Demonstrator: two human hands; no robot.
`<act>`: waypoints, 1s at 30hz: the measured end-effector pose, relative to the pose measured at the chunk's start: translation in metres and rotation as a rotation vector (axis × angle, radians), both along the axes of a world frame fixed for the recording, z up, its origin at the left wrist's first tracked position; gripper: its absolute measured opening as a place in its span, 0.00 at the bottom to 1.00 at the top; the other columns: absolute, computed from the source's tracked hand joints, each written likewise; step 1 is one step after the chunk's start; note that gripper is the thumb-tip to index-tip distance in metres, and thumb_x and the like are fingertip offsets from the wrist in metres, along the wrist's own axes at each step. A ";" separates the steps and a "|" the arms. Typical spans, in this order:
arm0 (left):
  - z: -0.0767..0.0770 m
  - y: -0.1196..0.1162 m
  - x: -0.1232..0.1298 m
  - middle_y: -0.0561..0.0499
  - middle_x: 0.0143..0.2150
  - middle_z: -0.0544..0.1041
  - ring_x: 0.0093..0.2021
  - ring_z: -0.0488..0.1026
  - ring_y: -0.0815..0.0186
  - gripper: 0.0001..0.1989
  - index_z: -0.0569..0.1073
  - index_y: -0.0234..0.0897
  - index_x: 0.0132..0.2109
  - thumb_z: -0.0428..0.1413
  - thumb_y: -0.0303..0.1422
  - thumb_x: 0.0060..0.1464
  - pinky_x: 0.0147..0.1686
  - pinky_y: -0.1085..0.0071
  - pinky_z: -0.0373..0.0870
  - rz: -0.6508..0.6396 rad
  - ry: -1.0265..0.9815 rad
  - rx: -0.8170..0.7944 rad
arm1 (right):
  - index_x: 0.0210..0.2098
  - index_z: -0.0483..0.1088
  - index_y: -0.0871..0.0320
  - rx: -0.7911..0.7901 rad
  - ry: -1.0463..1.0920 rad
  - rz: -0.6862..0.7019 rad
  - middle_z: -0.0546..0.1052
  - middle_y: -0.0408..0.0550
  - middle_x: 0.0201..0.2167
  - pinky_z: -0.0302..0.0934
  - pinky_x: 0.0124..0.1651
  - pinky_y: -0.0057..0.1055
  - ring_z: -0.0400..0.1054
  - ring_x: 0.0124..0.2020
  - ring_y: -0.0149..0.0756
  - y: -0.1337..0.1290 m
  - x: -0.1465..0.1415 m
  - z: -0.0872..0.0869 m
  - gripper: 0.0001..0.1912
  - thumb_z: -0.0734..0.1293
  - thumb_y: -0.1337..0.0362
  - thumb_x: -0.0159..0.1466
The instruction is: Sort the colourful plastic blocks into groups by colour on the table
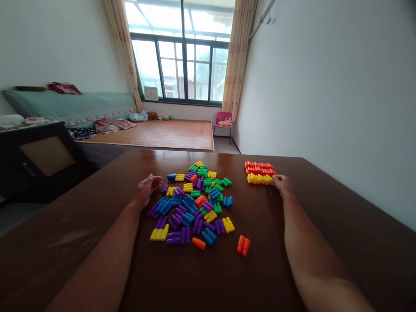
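Table (208, 281): dark wood, holds two groups of bright plastic pieces plus a few strays.

Bigger group is the loose pile (190, 207), mid-table. Purple, blue, green, yellow and a few orange, mostly in short joined bits lying at mixed angles. My read: most of the work is left, early stage.

Smaller group is the ordered one, to the right of the pile: two orange rows (261, 171) side by side, yellow row (260, 179) along their near side. Those three look done or close to it. No matching row in view for purple, blue or green; some yellow is loose in the pile too.

Left hand (148, 187): open, nothing in it, just beside the pile's left edge. Right hand (283, 183): fingers at the right end of the yellow row. Can't tell if it grips or only steadies.

Strays near side: orange pair (241, 244) apart from the pile, single orange piece (199, 243) near its close edge.

Hard to see: right fingertips, the row end by them, joints between rows, lower pieces under the overlaps. Exact count not readable. Forearms cut off by the frame.
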State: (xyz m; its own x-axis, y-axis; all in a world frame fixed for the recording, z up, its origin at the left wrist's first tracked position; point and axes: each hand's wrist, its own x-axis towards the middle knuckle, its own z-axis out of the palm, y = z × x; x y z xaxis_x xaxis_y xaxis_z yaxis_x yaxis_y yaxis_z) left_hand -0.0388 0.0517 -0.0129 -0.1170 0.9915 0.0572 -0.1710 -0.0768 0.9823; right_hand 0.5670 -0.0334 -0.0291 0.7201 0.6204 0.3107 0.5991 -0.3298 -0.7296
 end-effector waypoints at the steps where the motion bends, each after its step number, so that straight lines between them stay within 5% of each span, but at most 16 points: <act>1: 0.000 -0.001 0.001 0.43 0.38 0.80 0.39 0.78 0.62 0.17 0.77 0.31 0.37 0.55 0.43 0.57 0.42 0.65 0.77 0.004 -0.002 -0.002 | 0.29 0.75 0.61 -0.030 -0.020 -0.014 0.78 0.51 0.25 0.59 0.27 0.28 0.69 0.24 0.35 0.000 0.001 0.000 0.15 0.64 0.55 0.55; 7: 0.005 -0.008 0.006 0.44 0.37 0.80 0.36 0.77 0.65 0.18 0.77 0.30 0.35 0.56 0.43 0.57 0.40 0.70 0.75 -0.002 -0.036 0.002 | 0.28 0.76 0.60 -0.133 -0.064 -0.038 0.78 0.54 0.26 0.61 0.31 0.33 0.70 0.27 0.40 -0.002 -0.004 0.008 0.14 0.64 0.55 0.57; 11: 0.006 -0.010 0.008 0.44 0.36 0.80 0.35 0.77 0.66 0.18 0.77 0.31 0.35 0.57 0.45 0.56 0.39 0.69 0.75 -0.004 -0.031 0.010 | 0.38 0.75 0.62 0.051 -0.162 -0.002 0.78 0.57 0.33 0.64 0.36 0.36 0.71 0.32 0.41 0.002 -0.039 0.036 0.17 0.61 0.57 0.60; 14: 0.005 -0.010 0.009 0.44 0.35 0.80 0.35 0.76 0.66 0.19 0.77 0.31 0.35 0.56 0.45 0.56 0.39 0.69 0.75 -0.003 -0.028 0.013 | 0.41 0.74 0.59 0.039 -0.135 0.433 0.78 0.54 0.36 0.66 0.38 0.34 0.72 0.35 0.39 -0.002 -0.094 0.068 0.18 0.62 0.54 0.60; 17: 0.006 -0.011 0.010 0.44 0.35 0.80 0.35 0.76 0.66 0.19 0.77 0.31 0.34 0.58 0.46 0.55 0.39 0.68 0.74 -0.012 -0.033 0.008 | 0.39 0.75 0.55 -0.381 0.015 1.017 0.79 0.48 0.32 0.66 0.31 0.29 0.72 0.29 0.35 -0.022 -0.154 0.098 0.18 0.71 0.51 0.53; 19: 0.006 -0.012 0.011 0.44 0.35 0.80 0.35 0.76 0.66 0.19 0.77 0.31 0.34 0.58 0.46 0.54 0.39 0.68 0.74 -0.016 -0.041 0.006 | 0.35 0.75 0.55 -0.667 0.075 1.181 0.78 0.45 0.29 0.63 0.25 0.27 0.69 0.22 0.32 -0.038 -0.183 0.114 0.20 0.75 0.51 0.47; 21: 0.007 -0.012 0.012 0.44 0.34 0.79 0.35 0.76 0.65 0.19 0.76 0.31 0.33 0.59 0.46 0.54 0.39 0.68 0.74 -0.012 -0.038 0.004 | 0.31 0.75 0.55 -0.776 0.023 1.181 0.77 0.44 0.26 0.59 0.20 0.26 0.66 0.17 0.29 -0.052 -0.202 0.125 0.19 0.77 0.51 0.44; 25: 0.008 -0.012 0.014 0.45 0.33 0.79 0.34 0.75 0.65 0.20 0.76 0.31 0.33 0.59 0.47 0.53 0.38 0.68 0.73 -0.018 -0.010 0.007 | 0.33 0.75 0.53 -0.512 -0.233 1.202 0.77 0.43 0.29 0.60 0.25 0.27 0.69 0.23 0.31 -0.061 -0.227 0.128 0.15 0.75 0.53 0.49; 30: 0.008 -0.014 0.017 0.45 0.33 0.78 0.33 0.74 0.66 0.19 0.76 0.31 0.32 0.59 0.46 0.54 0.37 0.70 0.72 -0.020 0.007 0.017 | 0.49 0.73 0.52 -0.299 -0.383 1.395 0.76 0.48 0.43 0.66 0.39 0.33 0.70 0.33 0.34 -0.050 -0.269 0.095 0.23 0.74 0.61 0.54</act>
State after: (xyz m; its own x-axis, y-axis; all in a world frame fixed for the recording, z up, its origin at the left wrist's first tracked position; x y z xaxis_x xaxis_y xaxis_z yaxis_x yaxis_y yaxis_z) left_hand -0.0221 0.0382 -0.0052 -0.0968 0.9925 0.0751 -0.1661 -0.0905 0.9819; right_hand 0.2979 -0.0833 0.0663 -0.5942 0.8005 0.0787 0.6872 0.5561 -0.4675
